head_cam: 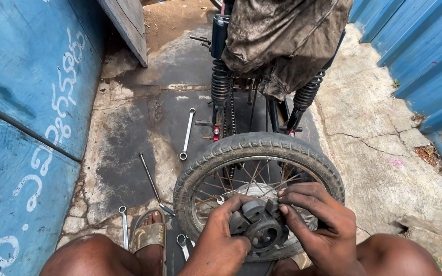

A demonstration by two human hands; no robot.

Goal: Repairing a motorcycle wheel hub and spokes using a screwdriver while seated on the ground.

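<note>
While crouched over a spoked rear wheel (258, 148) on the oil-stained concrete floor (129, 153), both hands closed on a dark rubber-and-metal hub piece (258, 228) at the wheel's centre, near and slightly right of middle; left hand (221, 240) wrapped round the piece's left side, thumb up over its top edge, fingers curled and pinching it; right hand (315, 220) laid over the right side, fingers bent, fingertips (282, 208) pressed onto the top blocks of the piece; piece sitting against the spokes, round opening facing the camera.

Beyond the wheel, farther off, a motorcycle's rear end: two coiled shock absorbers, left one (220, 82) and right one (308, 92), with a dirty brownish cloth (282, 41) draped over the top between them; drive chain (229, 115) hanging just left of the tyre.

On the floor to the left: a long ring spanner (186, 134) lying far; a thin steel rod (150, 179) slanting nearer; another spanner (124, 225) beside a foot in a brown sandal (149, 235); a third spanner (182, 245) just right of that sandal, near the left wrist.

Blue painted wall (26, 102) along the left; blue corrugated sheet (420, 51) along the far right; bare knees at the near edge.
</note>
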